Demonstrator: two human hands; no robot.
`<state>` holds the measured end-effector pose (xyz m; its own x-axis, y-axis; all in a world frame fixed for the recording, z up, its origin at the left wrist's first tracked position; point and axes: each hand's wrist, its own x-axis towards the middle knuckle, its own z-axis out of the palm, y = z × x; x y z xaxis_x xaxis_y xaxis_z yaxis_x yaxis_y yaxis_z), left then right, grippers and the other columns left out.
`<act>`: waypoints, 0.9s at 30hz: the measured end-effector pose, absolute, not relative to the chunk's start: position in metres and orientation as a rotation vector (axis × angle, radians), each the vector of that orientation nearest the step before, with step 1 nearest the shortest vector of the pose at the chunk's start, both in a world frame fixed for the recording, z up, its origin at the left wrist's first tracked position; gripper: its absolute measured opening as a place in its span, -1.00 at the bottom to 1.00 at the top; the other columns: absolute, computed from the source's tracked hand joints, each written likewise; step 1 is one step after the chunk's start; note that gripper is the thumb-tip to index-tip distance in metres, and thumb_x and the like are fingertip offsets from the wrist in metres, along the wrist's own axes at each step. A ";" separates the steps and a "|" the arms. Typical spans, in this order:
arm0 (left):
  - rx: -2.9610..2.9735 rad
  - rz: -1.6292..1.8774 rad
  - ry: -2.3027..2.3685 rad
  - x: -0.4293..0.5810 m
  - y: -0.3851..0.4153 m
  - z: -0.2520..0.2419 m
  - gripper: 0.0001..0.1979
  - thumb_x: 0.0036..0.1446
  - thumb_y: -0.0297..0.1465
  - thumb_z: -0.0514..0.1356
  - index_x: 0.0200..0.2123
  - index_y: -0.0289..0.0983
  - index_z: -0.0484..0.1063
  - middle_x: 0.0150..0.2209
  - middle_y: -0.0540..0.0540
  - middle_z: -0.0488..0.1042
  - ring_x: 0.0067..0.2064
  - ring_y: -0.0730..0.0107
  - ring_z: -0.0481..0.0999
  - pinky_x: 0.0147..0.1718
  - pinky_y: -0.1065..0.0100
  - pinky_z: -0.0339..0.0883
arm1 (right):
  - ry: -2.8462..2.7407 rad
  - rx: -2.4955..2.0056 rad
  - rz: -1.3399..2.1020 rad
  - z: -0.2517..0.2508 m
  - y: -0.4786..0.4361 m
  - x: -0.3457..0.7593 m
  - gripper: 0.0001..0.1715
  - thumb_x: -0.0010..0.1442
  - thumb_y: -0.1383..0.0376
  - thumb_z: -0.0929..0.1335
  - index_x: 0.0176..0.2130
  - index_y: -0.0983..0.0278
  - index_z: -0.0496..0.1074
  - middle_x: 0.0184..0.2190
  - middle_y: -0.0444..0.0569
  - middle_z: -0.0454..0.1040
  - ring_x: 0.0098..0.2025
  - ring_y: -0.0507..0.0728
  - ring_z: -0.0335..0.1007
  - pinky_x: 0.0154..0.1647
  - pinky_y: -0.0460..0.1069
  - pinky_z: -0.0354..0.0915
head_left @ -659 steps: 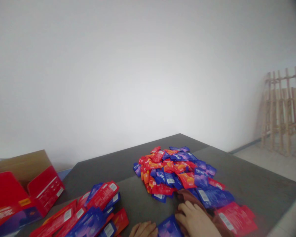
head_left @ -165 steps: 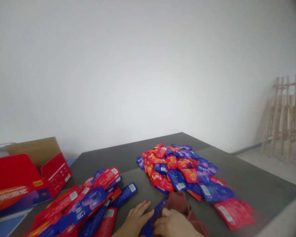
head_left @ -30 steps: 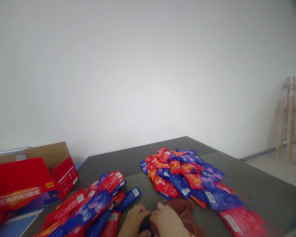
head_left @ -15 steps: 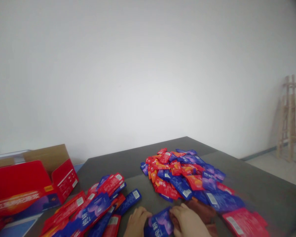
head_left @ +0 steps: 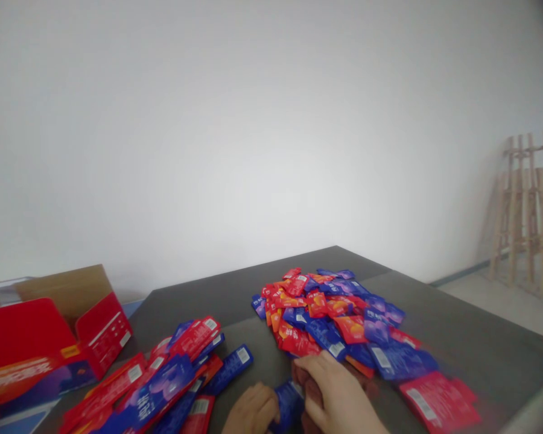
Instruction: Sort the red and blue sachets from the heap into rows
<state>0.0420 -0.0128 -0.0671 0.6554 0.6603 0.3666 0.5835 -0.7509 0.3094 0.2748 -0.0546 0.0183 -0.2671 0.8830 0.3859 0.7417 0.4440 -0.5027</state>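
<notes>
Lying, apparently, between fingers (head_left: 311, 365): blue packet (head_left: 288, 406).

Dark grey table (head_left: 457, 331): large pile of red, blue packets (head_left: 317, 305); smaller packet heap (head_left: 167, 383) left.

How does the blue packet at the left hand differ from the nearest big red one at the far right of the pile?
Colour: the blue packet is dark blue; the red packet is bright red.
Contact: the left hand holds the blue packet's edge; no hand touches the red packet.
View: the left hand partly hides the blue packet; the red packet shows most of its face.
Both show a pale label patch.
</notes>
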 end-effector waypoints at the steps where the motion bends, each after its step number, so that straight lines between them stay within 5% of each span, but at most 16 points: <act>1: 2.757 0.593 1.023 0.041 -0.013 -0.068 -0.79 0.05 -0.55 0.31 -0.35 -0.15 0.36 -0.28 0.04 0.48 -0.24 0.32 0.46 -0.19 0.38 0.29 | -2.114 -1.352 0.323 0.015 -0.055 0.270 -0.46 -0.02 0.52 0.28 -0.05 0.22 0.51 -0.13 -0.04 0.57 -0.06 0.18 0.43 -0.02 0.00 0.24; 5: 2.695 0.455 0.997 0.033 -0.012 -0.069 -0.70 0.00 -0.32 0.49 -0.25 -0.12 0.47 -0.13 -0.01 0.52 -0.11 0.26 0.52 -0.11 0.37 0.34 | -2.274 -1.492 0.322 -0.005 -0.051 0.267 -0.61 -0.07 0.53 0.31 -0.26 0.22 0.54 -0.28 -0.05 0.58 -0.15 0.20 0.44 -0.18 0.00 0.26; 9: 2.593 0.620 1.109 0.019 -0.005 -0.080 -0.43 0.09 -0.09 0.40 0.12 -0.12 0.39 0.10 -0.18 0.47 0.12 0.08 0.45 0.09 0.18 0.31 | -2.269 -1.550 0.158 -0.026 -0.044 0.273 -0.69 -0.03 0.52 0.36 -0.29 0.21 0.52 -0.29 -0.08 0.59 -0.16 0.20 0.45 -0.21 0.00 0.25; 14: 2.646 0.324 1.063 0.019 0.012 -0.098 -0.43 0.27 -0.03 0.21 0.28 -0.03 0.26 0.23 -0.18 0.41 0.24 -0.01 0.36 0.17 0.03 0.25 | -2.505 -1.172 -0.048 -0.068 -0.032 0.256 -0.82 0.08 0.45 0.45 -0.33 0.16 0.51 -0.35 -0.21 0.61 -0.26 0.14 0.48 -0.42 -0.04 0.21; 18: 2.645 0.307 0.998 0.019 0.020 -0.111 -0.40 0.27 -0.02 0.20 0.32 0.07 0.18 0.27 -0.09 0.36 0.29 -0.02 0.29 0.20 0.00 0.22 | -2.506 -1.108 -0.080 -0.074 -0.025 0.236 -0.90 0.18 0.38 0.43 -0.29 0.16 0.51 -0.32 -0.19 0.62 -0.28 0.13 0.46 -0.34 -0.02 0.26; 27: 2.698 0.663 0.917 0.005 0.022 -0.131 -0.40 0.25 0.02 0.20 0.27 -0.04 0.27 0.23 -0.25 0.38 0.28 -0.04 0.29 0.19 -0.05 0.24 | -2.501 -1.385 0.102 -0.032 -0.031 0.245 -0.90 0.12 0.32 0.41 -0.27 0.21 0.51 -0.29 -0.05 0.59 -0.21 0.20 0.43 -0.26 0.00 0.26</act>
<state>0.0049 0.0219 -0.1313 0.7044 0.6197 0.3461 0.5226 -0.7828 0.3378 0.2452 -0.0314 -0.0316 -0.5011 0.8400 0.2081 0.8202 0.5377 -0.1953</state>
